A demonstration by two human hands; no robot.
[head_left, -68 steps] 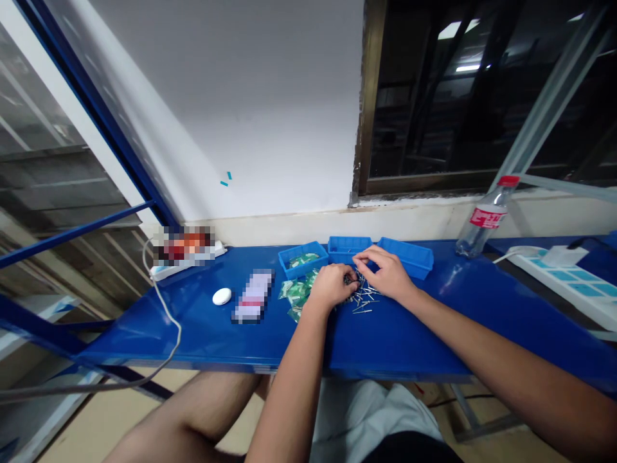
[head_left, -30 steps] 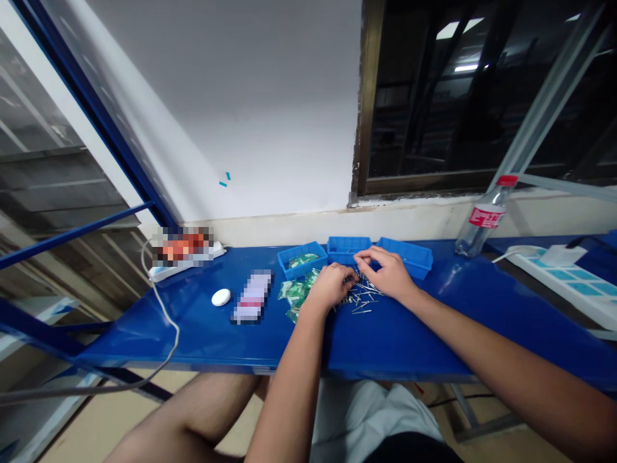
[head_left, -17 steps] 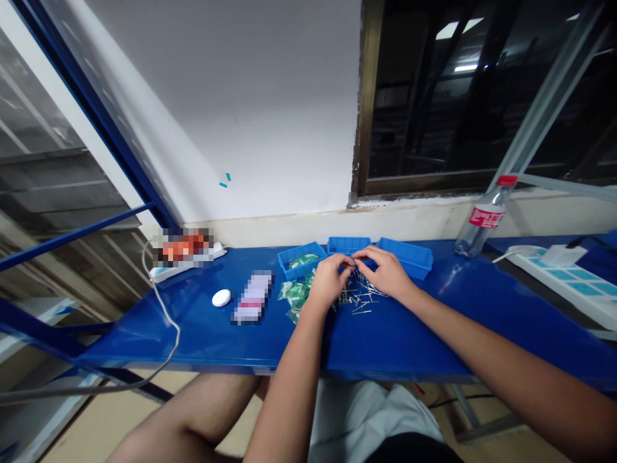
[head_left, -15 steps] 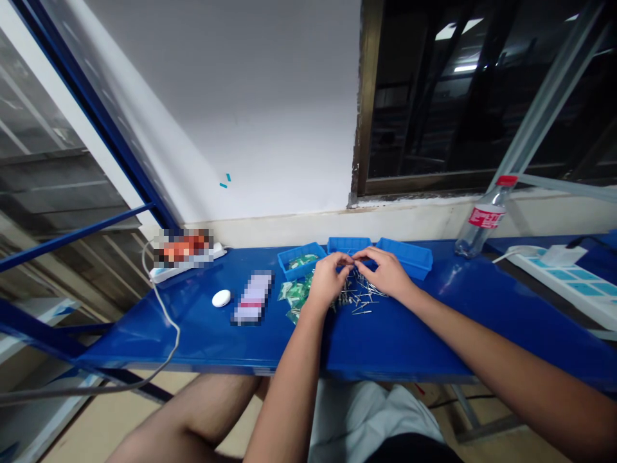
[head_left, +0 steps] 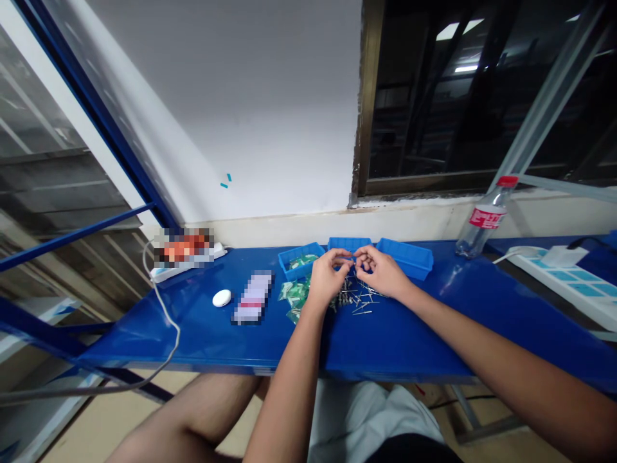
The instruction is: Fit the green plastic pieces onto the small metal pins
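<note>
My left hand (head_left: 331, 275) and my right hand (head_left: 380, 271) meet fingertip to fingertip over the blue table, just in front of the bins. Both are closed in a pinch; whatever is between the fingers is too small to name. Below them lies a loose heap of thin silvery metal pins (head_left: 362, 301), partly covered by the hands. Beside my left wrist is a pile of small green-and-clear plastic packets (head_left: 295, 292). Three blue bins stand behind: the left bin (head_left: 289, 269) contains more packets, while the middle bin (head_left: 349, 244) and right bin (head_left: 409, 257) are partly hidden by my hands.
Left on the blue table (head_left: 202, 341) are a white round case (head_left: 222, 298), a blurred-out phone-shaped item (head_left: 252, 298) and a power strip (head_left: 187, 263) with a trailing cable. A plastic bottle (head_left: 484, 218) and another power strip (head_left: 573, 283) stand at right. A wall and window rise behind.
My right hand's fingers have curled in more, and its fingertips have shifted slightly. My left hand stays almost in place. The pins, packets and bins look the same.
</note>
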